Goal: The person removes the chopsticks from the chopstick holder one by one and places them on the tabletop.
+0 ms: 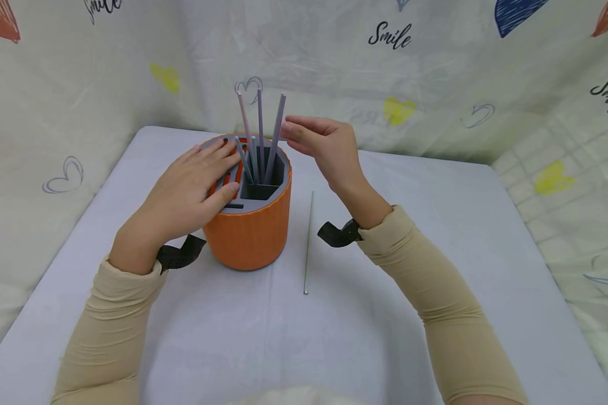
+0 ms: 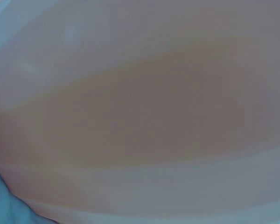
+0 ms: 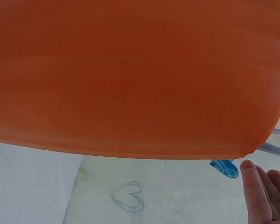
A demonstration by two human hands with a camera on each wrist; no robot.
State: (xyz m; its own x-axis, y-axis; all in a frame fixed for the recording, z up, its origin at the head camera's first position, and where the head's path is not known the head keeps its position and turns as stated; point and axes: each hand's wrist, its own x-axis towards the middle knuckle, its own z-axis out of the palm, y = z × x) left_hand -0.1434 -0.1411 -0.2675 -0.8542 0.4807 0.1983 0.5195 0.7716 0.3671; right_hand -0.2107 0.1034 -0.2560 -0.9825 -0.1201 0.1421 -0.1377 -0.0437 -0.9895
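- My left hand (image 1: 190, 183) lies spread on the far-left part of the holder's top, palm down, fingers reaching over the slots.
- My right hand (image 1: 326, 146) has its fingers nearly straight and close together, tips just beside the rightmost purple-grey stick (image 1: 276, 132); I cannot tell whether they touch it.
- That stick leans right in the dark compartment on the right of the orange utensil holder (image 1: 248, 239), which stands left of centre toward the far edge.
- A pink stick (image 1: 244, 109), a thin purple stick (image 1: 260, 121) and two shorter blue-grey sticks (image 1: 254, 160) share the compartment.
- To handle one stick well, I should press the rim steady with my left palm, take the stick high between fingertips, and move it straight along its length, clear of its neighbours.
- A thin rod (image 1: 308, 242) lies right of the holder on the white table (image 1: 263, 337).
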